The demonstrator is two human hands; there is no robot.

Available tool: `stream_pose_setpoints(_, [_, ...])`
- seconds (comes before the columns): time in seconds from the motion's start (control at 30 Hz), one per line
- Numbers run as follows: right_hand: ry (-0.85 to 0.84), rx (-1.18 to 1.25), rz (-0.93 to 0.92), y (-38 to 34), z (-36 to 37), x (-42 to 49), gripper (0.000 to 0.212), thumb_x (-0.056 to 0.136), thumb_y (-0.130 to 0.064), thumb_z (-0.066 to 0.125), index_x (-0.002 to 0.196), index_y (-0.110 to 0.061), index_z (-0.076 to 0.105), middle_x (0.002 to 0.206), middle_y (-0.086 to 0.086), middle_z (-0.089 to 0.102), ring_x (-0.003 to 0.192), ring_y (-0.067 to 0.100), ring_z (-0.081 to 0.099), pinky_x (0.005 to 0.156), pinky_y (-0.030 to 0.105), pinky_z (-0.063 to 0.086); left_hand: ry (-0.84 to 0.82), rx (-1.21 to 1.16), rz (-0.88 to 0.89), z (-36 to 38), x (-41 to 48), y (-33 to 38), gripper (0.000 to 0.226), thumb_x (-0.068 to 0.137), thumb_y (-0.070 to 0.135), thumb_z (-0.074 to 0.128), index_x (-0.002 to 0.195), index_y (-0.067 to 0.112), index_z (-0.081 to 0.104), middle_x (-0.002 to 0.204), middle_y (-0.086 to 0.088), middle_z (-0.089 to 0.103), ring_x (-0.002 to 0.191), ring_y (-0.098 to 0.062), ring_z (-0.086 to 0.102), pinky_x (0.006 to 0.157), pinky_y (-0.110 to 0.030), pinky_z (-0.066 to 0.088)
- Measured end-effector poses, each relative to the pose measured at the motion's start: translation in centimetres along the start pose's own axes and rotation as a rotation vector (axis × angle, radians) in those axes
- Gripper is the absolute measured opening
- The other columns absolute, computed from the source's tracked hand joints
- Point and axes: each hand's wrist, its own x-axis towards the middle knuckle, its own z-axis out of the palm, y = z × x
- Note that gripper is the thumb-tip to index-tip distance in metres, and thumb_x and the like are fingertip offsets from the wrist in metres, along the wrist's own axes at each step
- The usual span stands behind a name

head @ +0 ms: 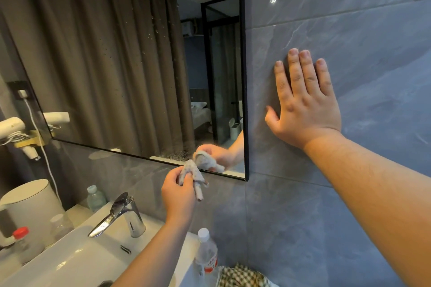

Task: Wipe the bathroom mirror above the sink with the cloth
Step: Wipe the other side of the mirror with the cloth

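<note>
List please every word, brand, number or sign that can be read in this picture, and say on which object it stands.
No text here can be read with certainty.
Plastic bottle near the sink: red and white label with print, too blurred to read.
Small bottle behind the faucet: label not legible.
White kettle, hair dryer: no marking visible.

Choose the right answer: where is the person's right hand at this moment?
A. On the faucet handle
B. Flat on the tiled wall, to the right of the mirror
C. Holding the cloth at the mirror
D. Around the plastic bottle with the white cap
B: the right hand lies with straight fingers on the tiled wall beside the mirror, while the left hand grips the cloth at the mirror's lower edge.
</note>
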Motion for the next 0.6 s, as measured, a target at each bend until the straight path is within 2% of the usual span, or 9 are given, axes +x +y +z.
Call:
stream_pose_setpoints(0.1, [-0.019, 0.02, -0.002, -0.1, 0.0, -0.1, 0.085, 0.089, -0.051, 0.036, 0.157, -0.005, 0.012, 0.164, 0.021, 0.004, 0.152, 0.036, 0.001, 0.123, 0.048, -0.005, -0.105, -0.089, -0.06, -1.7, -1.6, 0.6, 0.007, 0.093, 0.007, 0.056, 0.092, 0.009, 0.062, 0.082, -0.007, 0.064, 0.077, -0.024, 0.058, 0.067, -0.031, 0.045])
stream_pose_setpoints(0.17, [-0.023, 0.045, 0.0, -0.1, 0.0, -0.1, 0.085, 0.089, -0.051, 0.036, 0.157, -0.005, 0.012, 0.164, 0.021, 0.004, 0.152, 0.036, 0.001, 0.123, 0.047, -0.005, -0.164, -0.185, -0.148, -2.5, -2.7, 1.3, 0.014, 0.097, 0.011, 0.051, 0.091, 0.002, 0.06, 0.078, -0.014, 0.06, 0.073, -0.026, 0.053, 0.063, -0.034, 0.042])
stream_pose_setpoints(0.23, [-0.033, 0.085, 0.01, 0.0, -0.1, 0.0, 0.083, 0.09, -0.048, 0.038, 0.157, -0.006, 0.014, 0.164, 0.02, 0.005, 0.152, 0.035, 0.001, 0.123, 0.046, -0.006, -0.246, -0.282, -0.234, -3.0, -4.1, 2.6, 0.02, 0.1, 0.014, 0.048, 0.093, -0.001, 0.059, 0.082, -0.019, 0.061, 0.075, -0.028, 0.055, 0.066, -0.037, 0.043])
stream_pose_setpoints(0.3, [-0.013, 0.206, 0.078, -0.7, -0.6, -0.5, 0.074, 0.09, -0.041, 0.045, 0.153, -0.006, 0.028, 0.163, 0.019, 0.014, 0.152, 0.034, 0.008, 0.123, 0.044, -0.003, -0.32, -0.347, -0.26, -3.4, -5.5, 4.4, 0.021, 0.1, 0.016, 0.047, 0.093, 0.002, 0.061, 0.086, -0.019, 0.065, 0.078, -0.028, 0.059, 0.067, -0.037, 0.046])
stream_pose_setpoints(0.37, [0.007, 0.486, 0.189, -2.9, -1.5, -2.4, 0.055, 0.087, -0.036, 0.048, 0.134, -0.009, 0.055, 0.153, 0.017, 0.04, 0.146, 0.036, 0.03, 0.122, 0.044, 0.014, -0.38, -0.397, -0.262, -3.9, -6.5, 6.1, 0.022, 0.1, 0.016, 0.046, 0.095, 0.0, 0.061, 0.088, -0.019, 0.067, 0.079, -0.027, 0.062, 0.067, -0.037, 0.048])
stream_pose_setpoints(0.43, [-0.191, 0.928, 0.23, -5.9, -3.7, -5.8, 0.039, 0.087, -0.04, 0.046, 0.107, -0.017, 0.07, 0.122, 0.002, 0.068, 0.121, 0.025, 0.057, 0.106, 0.039, 0.04, -0.421, -0.438, -0.263, -4.3, -7.4, 7.4, 0.022, 0.099, 0.015, 0.047, 0.098, -0.003, 0.06, 0.088, -0.021, 0.066, 0.079, -0.03, 0.062, 0.072, -0.041, 0.049])
stream_pose_setpoints(0.5, [-0.443, 1.224, 0.22, -8.4, -6.6, -9.0, 0.037, 0.087, -0.052, 0.049, 0.095, -0.024, 0.072, 0.096, -0.012, 0.071, 0.095, 0.008, 0.064, 0.087, 0.036, 0.05, -0.433, -0.459, -0.257, -4.7, -8.2, 8.3, 0.022, 0.098, 0.016, 0.048, 0.093, -0.002, 0.06, 0.084, -0.022, 0.065, 0.076, -0.03, 0.06, 0.072, -0.043, 0.047])
stream_pose_setpoints(0.6, [-0.583, 1.371, 0.168, -9.6, -8.5, -11.3, 0.035, 0.077, -0.056, 0.062, 0.104, -0.036, 0.07, 0.099, -0.015, 0.071, 0.096, 0.005, 0.064, 0.084, 0.034, 0.052, -0.398, -0.4, -0.243, -5.2, -8.8, 8.5, 0.023, 0.098, 0.018, 0.051, 0.084, 0.002, 0.058, 0.072, -0.019, 0.061, 0.066, -0.027, 0.052, 0.057, -0.037, 0.042])
